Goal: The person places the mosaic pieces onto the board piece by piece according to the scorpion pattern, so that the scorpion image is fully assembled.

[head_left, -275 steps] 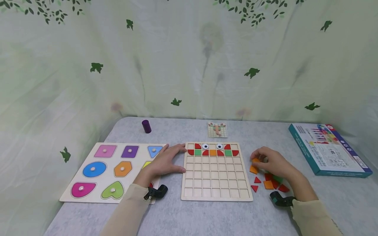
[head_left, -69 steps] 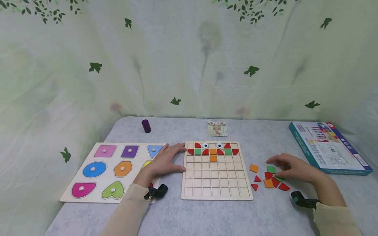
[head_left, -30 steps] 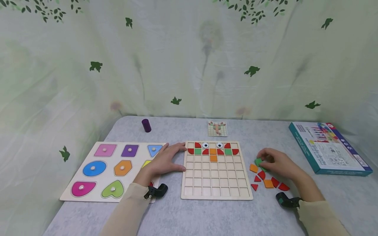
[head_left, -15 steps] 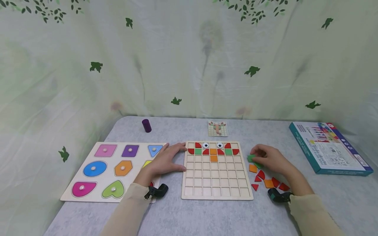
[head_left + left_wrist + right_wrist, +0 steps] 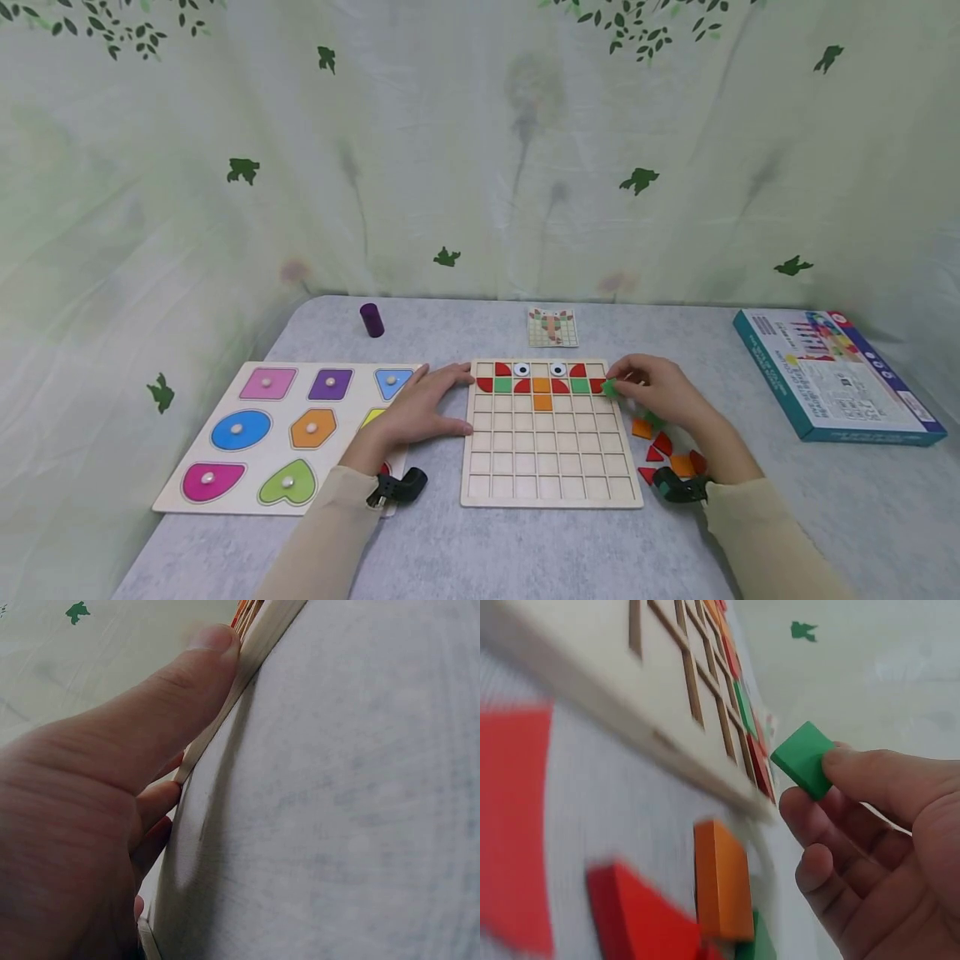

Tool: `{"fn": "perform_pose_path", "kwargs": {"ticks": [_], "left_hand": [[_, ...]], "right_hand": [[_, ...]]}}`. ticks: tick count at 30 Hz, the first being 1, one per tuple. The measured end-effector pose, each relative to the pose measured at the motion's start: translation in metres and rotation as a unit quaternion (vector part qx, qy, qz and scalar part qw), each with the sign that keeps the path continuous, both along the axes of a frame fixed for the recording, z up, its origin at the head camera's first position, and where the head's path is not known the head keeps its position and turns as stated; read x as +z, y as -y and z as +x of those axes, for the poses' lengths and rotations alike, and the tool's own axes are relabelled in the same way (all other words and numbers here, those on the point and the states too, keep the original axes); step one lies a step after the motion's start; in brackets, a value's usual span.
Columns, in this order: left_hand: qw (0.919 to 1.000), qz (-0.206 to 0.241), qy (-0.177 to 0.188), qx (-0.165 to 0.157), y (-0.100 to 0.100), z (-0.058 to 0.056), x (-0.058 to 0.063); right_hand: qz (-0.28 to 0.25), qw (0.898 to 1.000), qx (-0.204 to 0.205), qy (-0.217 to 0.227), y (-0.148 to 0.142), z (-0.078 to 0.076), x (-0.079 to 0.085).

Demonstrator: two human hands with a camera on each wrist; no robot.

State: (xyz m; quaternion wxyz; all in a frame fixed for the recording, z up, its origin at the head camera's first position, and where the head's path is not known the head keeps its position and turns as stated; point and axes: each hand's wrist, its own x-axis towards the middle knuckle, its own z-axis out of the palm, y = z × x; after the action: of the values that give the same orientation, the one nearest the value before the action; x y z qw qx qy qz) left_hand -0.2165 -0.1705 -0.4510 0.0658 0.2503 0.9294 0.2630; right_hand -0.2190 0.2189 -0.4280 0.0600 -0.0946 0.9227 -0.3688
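My right hand (image 5: 667, 392) pinches a green square tile (image 5: 610, 389) between thumb and fingers, over the upper right edge of the wooden grid board (image 5: 551, 492). In the right wrist view the green tile is held tilted, above the board's side. Red, green and orange tiles and two eye tiles fill cells in the board's top rows; a lone orange tile (image 5: 542, 403) lies in the third row, at the middle. My left hand (image 5: 416, 412) rests with extended fingers against the board's left edge; in the left wrist view the thumb (image 5: 172, 697) touches that edge.
Loose red, orange and green tiles, such as an orange square (image 5: 642, 428), lie right of the board. A knobbed shape puzzle (image 5: 251, 462) lies left, partly under the left arm. Behind are a pattern card (image 5: 552, 328) and purple cylinder (image 5: 372, 320); a box (image 5: 840, 383) lies far right.
An orange tile has been added in the third row since the oldest frame. My right hand has picked up a green tile and carried it left to the board; the left hand stays put.
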Motion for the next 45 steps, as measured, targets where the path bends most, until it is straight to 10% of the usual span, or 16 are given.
{"fn": "perform_pose_path", "kwargs": {"ticks": [45], "left_hand": [[1.0,0.008,0.003,0.001,0.001,0.0,0.001]], "right_hand": [[-0.024,0.989,0.148,0.014,0.087,-0.008,0.0]]}}
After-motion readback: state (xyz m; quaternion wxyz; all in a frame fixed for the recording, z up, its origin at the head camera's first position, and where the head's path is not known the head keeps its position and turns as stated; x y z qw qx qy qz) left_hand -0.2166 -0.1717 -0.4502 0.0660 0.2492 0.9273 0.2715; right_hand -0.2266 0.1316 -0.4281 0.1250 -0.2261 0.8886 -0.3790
